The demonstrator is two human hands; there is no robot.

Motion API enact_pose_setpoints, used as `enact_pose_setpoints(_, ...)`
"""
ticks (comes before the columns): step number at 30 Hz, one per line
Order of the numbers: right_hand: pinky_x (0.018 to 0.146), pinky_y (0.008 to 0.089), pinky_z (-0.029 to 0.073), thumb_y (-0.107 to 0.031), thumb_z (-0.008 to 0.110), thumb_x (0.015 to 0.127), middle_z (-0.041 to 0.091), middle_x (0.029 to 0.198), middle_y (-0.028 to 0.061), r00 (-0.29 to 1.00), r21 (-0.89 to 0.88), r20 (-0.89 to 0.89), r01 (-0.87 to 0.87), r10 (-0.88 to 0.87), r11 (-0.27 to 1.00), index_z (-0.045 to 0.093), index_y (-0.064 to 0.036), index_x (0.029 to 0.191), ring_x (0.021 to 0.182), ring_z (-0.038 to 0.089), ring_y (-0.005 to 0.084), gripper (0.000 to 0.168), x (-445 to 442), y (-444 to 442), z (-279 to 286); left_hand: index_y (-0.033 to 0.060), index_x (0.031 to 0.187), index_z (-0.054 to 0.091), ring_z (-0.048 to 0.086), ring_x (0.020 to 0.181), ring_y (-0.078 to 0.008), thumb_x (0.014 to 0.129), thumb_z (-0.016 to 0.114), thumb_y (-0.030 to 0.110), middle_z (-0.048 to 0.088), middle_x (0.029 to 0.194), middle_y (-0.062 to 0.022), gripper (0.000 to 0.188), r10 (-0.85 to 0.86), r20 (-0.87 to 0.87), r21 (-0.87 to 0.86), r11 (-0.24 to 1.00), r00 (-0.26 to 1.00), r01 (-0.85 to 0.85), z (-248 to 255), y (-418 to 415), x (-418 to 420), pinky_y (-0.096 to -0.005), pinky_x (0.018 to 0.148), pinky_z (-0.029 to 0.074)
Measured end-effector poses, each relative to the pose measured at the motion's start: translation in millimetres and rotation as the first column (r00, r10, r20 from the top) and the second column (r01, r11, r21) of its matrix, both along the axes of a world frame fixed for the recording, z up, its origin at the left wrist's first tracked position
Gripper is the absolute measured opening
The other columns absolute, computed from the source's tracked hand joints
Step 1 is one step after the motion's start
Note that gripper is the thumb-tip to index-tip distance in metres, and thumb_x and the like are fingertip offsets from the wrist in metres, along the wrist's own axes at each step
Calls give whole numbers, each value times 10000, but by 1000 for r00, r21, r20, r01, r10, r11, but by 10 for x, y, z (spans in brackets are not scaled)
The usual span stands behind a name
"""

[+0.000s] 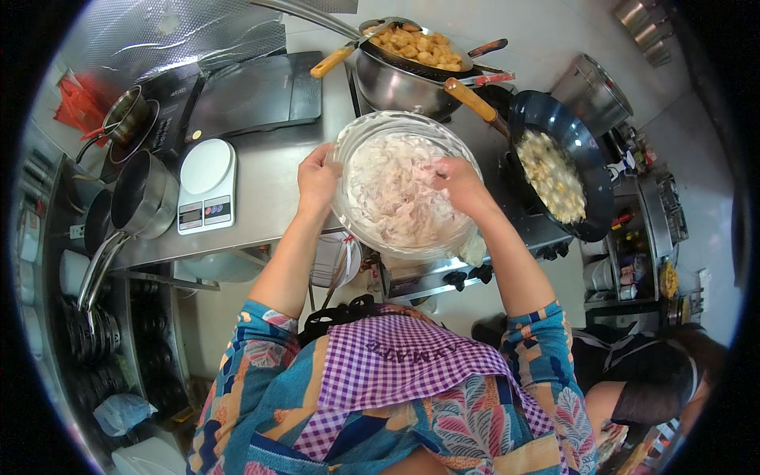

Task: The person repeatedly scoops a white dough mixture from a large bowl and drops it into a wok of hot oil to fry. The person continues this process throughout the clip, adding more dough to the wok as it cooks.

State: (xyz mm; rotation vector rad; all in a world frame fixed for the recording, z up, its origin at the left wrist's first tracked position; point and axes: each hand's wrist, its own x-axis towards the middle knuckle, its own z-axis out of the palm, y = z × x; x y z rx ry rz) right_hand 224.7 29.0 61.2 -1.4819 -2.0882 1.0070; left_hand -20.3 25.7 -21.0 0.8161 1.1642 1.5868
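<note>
A large clear mixing bowl (351, 233) is in front of me, tilted towards me. Inside it lies a wet, white-coated mixture (398, 196) that looks like pale pink meat pieces in flour or batter. My left hand (318, 181) grips the bowl's left rim, thumb at the top edge. My right hand (462, 187) reaches in over the right side with its fingers curled into the mixture. Those fingertips are partly hidden, so what they hold cannot be seen. White smears cover the bowl's inner wall.
Right of the bowl, a dark wok (597, 202) on the stove holds pieces frying in bubbling oil (549, 175). Behind stands a steel pot (395, 89) topped by a strainer of golden fried pieces (421, 47). A kitchen scale (206, 187) and saucepans (142, 196) stand left. Another person (641, 368) is at lower right.
</note>
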Motion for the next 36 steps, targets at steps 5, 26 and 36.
enact_pose_setpoints(5, 773, 300, 471, -114, 619, 771, 650, 933, 86, 862, -326, -505, -238, 44, 915, 627, -29, 1000, 865, 605, 186, 244, -147, -273, -233, -12, 1045, 619, 545, 663, -96, 676, 485, -55, 622, 822, -35, 395, 25, -37, 3, 1000, 999, -25, 15, -8, 34, -222, 596, 432)
enact_pose_setpoints(26, 725, 278, 478, 81, 456, 783, 617, 885, 94, 984, 293, -117, 165, -136, 942, 610, 30, 1074, 809, 575, 144, 333, 3190, 657, 905, -30, 1094, 586, 580, 730, -104, 690, 442, -47, 639, 924, -62, 429, -17, -110, 3, 1000, 994, 18, -55, 24, -104, -208, 644, 443)
enact_pose_setpoints(36, 664, 369, 479, -33, 531, 733, 650, 746, 123, 720, 673, 337, 265, -606, 690, 615, 5, 728, 701, 618, 299, 93, 4502, 1815, -465, -41, 1154, 544, 598, 939, -180, 672, 416, -35, 617, 1069, -109, 499, -21, -160, -68, 998, 987, 10, 273, -129, 63, -268, 821, 463)
